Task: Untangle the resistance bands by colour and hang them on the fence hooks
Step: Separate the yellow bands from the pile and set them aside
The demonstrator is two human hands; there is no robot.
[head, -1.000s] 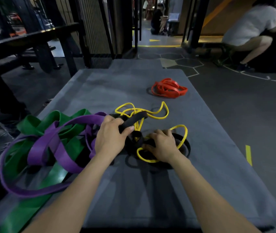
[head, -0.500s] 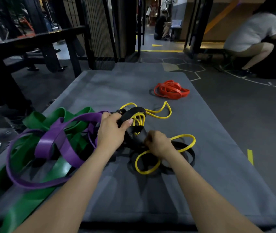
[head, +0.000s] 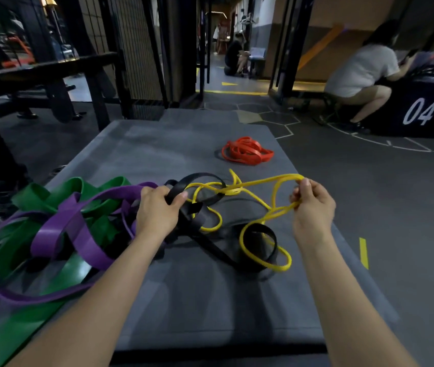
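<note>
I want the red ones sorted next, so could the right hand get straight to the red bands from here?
Probably not yet: the right hand is pinching the yellow band. The mat toward the red bands looks bare, though.

Both forearms bare — no sleeves, and the hands [head: 312,207] ungloved, without rings.

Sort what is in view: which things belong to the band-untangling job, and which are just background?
Job:
- yellow band, pinched in the right hand
- black band, gripped by the left hand
- purple band and green band, tangled together
- red bands, lying apart
- wire fence

Background:
- grey mat
- black box marked 04
- bench
- two other people, far off
</note>
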